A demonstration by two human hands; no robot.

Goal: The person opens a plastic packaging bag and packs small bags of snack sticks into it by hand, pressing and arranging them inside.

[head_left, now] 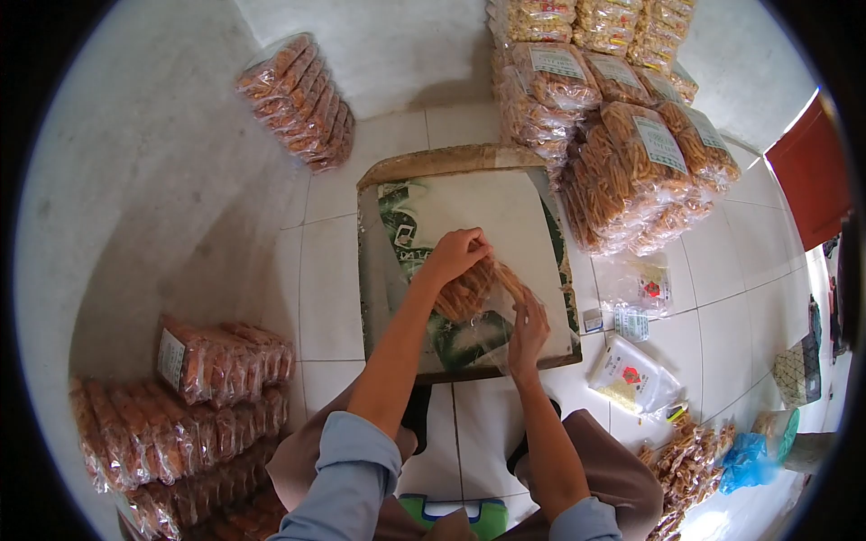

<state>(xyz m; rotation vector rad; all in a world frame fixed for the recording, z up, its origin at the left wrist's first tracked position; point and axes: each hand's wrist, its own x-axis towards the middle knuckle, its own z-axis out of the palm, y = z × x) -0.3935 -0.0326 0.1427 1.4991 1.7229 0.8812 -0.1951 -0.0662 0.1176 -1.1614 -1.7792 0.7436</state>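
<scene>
A clear plastic bag of brown stick-shaped snacks (464,296) lies tilted over a low table (505,203) in front of me. My left hand (458,255) is closed at the bag's upper edge, its fingertips pinched together. On the bag's right side, my right hand (529,335) has its fingers bent against the loose plastic. A few sticks show inside the plastic between both hands. The exact grip of the right fingers is partly hidden by the hand itself.
Tall stacks of bagged snacks (631,162) stand at the back right. More packs lean on the left wall (302,104) and lie at lower left (180,433). Printed plastic bags (631,377) and a loose snack heap (686,460) lie on the floor to the right.
</scene>
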